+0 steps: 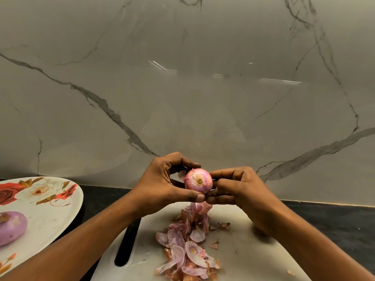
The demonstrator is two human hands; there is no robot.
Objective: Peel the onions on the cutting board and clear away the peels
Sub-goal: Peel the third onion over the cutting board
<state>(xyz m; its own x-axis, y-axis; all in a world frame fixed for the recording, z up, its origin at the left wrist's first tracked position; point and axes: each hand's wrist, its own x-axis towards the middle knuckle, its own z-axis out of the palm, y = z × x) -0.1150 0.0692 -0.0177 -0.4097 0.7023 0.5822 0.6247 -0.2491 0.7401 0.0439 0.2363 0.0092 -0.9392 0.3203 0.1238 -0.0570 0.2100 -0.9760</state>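
A small pink onion (198,181) is held in the air above the white cutting board (243,250), root end toward me. My left hand (162,185) grips it from the left, thumb under it and fingers curled over the top. From the right, my right hand (241,189) pinches the onion's side with thumb and fingers. A strip of skin hangs below the onion. A heap of pink and brown peels (188,248) lies on the board beneath my hands.
A floral plate (50,199) at the left carries a peeled purple onion (10,228). The board has a handle slot (127,244) on its left side and rests on a dark counter (334,220). A marble wall rises close behind.
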